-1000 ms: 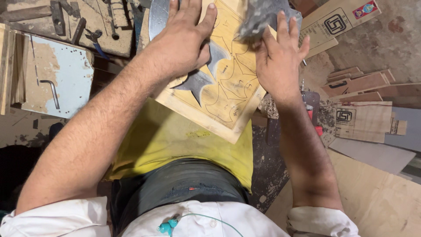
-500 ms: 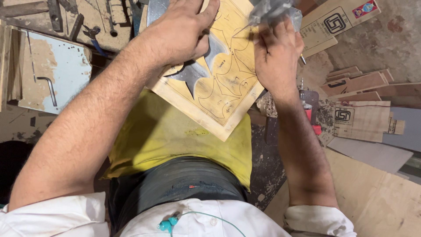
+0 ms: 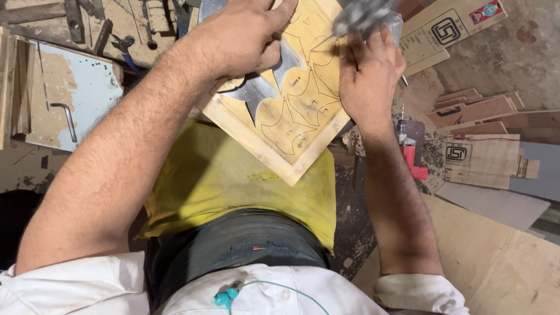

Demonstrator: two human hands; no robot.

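The scene is evenly and brightly lit from above, soft shadows are cast under the forearms, and motion blur is confined to the grey tool (image 3: 361, 14).

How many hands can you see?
2. The left hand presses on the wooden board; the right hand works at the board's right edge. Fingertips are partly cut off at the top.

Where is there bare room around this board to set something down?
The pale plywood sheet at lower right, beside the right forearm, is bare. The blue panel on the left is open apart from its handle. The wooden board is crowded under both hands, and scrap pieces clutter the upper right.
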